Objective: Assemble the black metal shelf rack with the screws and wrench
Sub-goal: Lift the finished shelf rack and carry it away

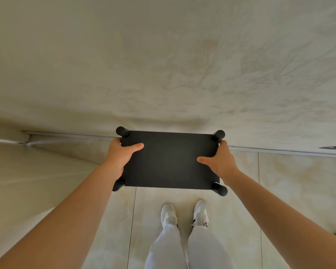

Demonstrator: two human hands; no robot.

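A black metal shelf rack is seen from above, a flat black rectangular panel with a round black post at each corner. It is held close to a pale marbled wall. My left hand grips the panel's left edge, thumb lying on top. On the right edge my right hand grips the same way, thumb on top. The fingers of both hands are hidden under the panel. No screws or wrench are in view.
A pale marbled wall fills the upper half and meets the tiled floor along a thin metal strip. My white shoes and light trousers stand just below the rack. A beige surface lies at the left.
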